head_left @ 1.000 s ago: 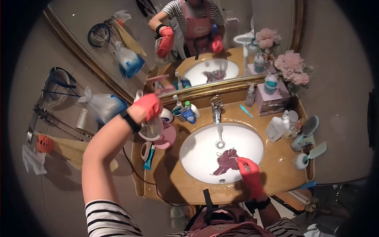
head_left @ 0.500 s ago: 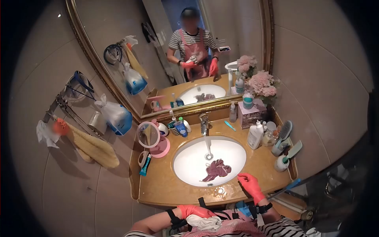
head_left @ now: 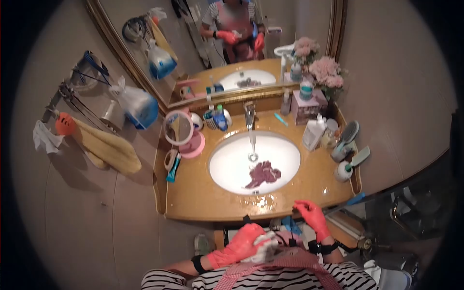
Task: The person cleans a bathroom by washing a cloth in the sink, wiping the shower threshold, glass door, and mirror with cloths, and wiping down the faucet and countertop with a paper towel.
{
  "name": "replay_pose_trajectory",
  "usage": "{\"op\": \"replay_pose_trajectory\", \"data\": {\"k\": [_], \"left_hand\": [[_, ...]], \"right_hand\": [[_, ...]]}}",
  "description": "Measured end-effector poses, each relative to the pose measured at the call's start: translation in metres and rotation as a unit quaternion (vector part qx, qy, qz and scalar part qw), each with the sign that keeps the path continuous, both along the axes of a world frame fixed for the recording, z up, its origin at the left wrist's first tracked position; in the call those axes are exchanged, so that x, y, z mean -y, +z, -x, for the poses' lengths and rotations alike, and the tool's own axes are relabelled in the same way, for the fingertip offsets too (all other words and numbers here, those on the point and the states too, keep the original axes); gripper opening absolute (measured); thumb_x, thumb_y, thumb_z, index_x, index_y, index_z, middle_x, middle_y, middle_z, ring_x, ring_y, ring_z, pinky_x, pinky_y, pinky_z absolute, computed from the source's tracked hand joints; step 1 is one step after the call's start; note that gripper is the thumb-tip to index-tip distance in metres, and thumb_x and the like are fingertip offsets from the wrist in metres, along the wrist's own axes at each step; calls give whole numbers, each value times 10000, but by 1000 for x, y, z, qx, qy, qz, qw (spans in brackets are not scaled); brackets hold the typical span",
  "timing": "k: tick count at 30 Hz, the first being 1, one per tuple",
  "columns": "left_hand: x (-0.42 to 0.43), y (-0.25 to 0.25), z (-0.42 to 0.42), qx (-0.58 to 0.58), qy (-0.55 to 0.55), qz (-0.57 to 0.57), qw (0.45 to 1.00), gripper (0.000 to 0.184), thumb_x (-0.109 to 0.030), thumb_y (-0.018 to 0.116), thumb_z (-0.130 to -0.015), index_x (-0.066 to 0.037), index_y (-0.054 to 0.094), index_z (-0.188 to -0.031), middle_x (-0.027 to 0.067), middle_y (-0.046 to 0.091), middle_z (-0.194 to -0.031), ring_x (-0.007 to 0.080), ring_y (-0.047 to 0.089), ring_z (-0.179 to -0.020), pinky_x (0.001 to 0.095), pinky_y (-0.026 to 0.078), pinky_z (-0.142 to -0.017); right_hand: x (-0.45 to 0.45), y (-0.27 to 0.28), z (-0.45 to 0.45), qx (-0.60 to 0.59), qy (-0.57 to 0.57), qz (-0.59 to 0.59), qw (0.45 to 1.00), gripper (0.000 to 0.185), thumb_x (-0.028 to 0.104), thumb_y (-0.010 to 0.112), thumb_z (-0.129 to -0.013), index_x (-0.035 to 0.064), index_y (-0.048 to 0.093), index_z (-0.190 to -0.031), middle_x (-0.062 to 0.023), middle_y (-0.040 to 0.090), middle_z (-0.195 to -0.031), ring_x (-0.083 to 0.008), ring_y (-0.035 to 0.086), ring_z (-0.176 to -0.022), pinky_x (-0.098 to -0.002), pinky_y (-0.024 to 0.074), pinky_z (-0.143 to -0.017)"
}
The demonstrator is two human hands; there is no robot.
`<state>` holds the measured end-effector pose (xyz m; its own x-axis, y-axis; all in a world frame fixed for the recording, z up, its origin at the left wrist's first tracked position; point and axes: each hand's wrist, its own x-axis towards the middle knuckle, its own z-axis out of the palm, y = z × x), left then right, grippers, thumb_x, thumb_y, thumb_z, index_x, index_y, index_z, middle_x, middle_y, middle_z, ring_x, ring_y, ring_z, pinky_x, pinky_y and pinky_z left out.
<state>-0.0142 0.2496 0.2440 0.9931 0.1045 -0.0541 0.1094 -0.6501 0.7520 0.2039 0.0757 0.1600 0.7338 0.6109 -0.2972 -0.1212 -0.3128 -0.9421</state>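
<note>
My left hand, in a pink rubber glove, is closed around a crumpled white cloth in front of my pink apron. My right hand, gloved the same way, is by the front edge of the counter, right of the sink. Its fingers are loosely apart and nothing shows in them. A wet, dark mauve cloth lies bunched in the white oval sink. Water runs from the faucet into the basin.
The wooden-coloured counter has wet patches along its front. A pink round mirror and a toothpaste tube stand left. On the right are a white pump bottle, hairbrushes and pink flowers. A yellow towel hangs left.
The view has tilted down, so the sink and counter sit higher in the picture. My left hand with the white cloth has come up in front of the apron; my right hand stays near the counter edge.
</note>
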Motion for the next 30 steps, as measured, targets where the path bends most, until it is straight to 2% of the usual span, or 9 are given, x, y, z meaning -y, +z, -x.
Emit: {"op": "replay_pose_trajectory", "data": {"k": [3, 6, 10, 14, 18, 20, 24, 28, 30], "left_hand": [[-3, -21, 38, 9, 9, 133, 991, 393, -167, 571, -881, -57, 501, -1251, 139, 563, -1155, 274, 550, -1073, 336, 412, -947], [-29, 27, 25, -251, 56, 642, 722, 443, -195, 352, -994, -73, 293, -1416, 43, 433, -1356, 136, 446, -1191, 281, 376, -980], [-26, 12, 0, -317, 2, 343, 884, 395, -235, 547, -928, -64, 474, -1277, 20, 566, -1105, 88, 514, -974, 252, 435, -869], [-63, 10, -88, -141, 228, 519, 812, 391, -132, 630, -871, -59, 497, -1232, -1, 579, -1091, 94, 527, -995, 253, 445, -881], [-182, 75, -219, 185, 274, 153, 931, 352, -250, 603, -878, -48, 501, -1148, 52, 598, -1002, 143, 562, -916, 286, 470, -795], [-275, 74, -288, 357, 227, 156, 893, 280, -160, 575, -866, -50, 503, -1113, 61, 589, -918, 156, 557, -836, 308, 462, -728], [-333, 189, -407, 582, 294, -290, 701, 338, -56, 574, -801, -67, 551, -1138, 155, 600, -1034, 304, 572, -925, 377, 453, -831], [-327, 215, -498, 582, 357, -451, 574, 488, -173, 648, -696, -162, 576, -1178, 120, 550, -1162, 309, 495, -1079, 446, 389, -890], [-297, 172, -533, 559, 255, -483, 624, 526, -180, 634, -672, -212, 552, -1192, 100, 532, -1144, 326, 480, -1057, 490, 376, -865]], "right_hand": [[7, -4, -6, -36, -28, -11, 999, 260, 204, 629, -861, 56, 643, -1074, 2, 633, -809, -59, 549, -728, -201, 442, -612], [16, 6, -4, -58, -63, 2, 996, 261, 183, 620, -865, 37, 629, -1081, -11, 637, -847, -61, 564, -781, -193, 444, -655], [14, -23, -20, -80, -79, -62, 992, 253, 150, 598, -872, 19, 613, -1088, -35, 651, -928, -66, 574, -843, -205, 449, -766], [3, -20, -42, 5, -78, -4, 997, 203, 129, 606, -845, 21, 649, -1011, -66, 667, -913, -103, 601, -845, -232, 466, -753], [-11, -26, -69, -8, -81, -31, 996, 200, 143, 617, -831, 24, 654, -988, -65, 668, -884, -108, 605, -813, -240, 468, -720], [-3, -41, -78, -6, -75, -16, 997, 208, 154, 615, -831, 28, 656, -991, -94, 675, -898, -136, 625, -830, -268, 483, -742], [6, -41, -87, 46, -55, 34, 997, 195, 159, 614, -834, 46, 658, -986, -110, 675, -901, -180, 642, -834, -294, 491, -737], [28, -56, -71, 87, -98, 100, 986, 200, 193, 627, -833, 72, 659, -990, -113, 672, -890, -198, 645, -831, -317, 497, -742], [38, -73, -58, 27, -131, 132, 982, 212, 211, 627, -830, 69, 661, -984, -120, 673, -891, -200, 647, -830, -320, 498, -743]]}}
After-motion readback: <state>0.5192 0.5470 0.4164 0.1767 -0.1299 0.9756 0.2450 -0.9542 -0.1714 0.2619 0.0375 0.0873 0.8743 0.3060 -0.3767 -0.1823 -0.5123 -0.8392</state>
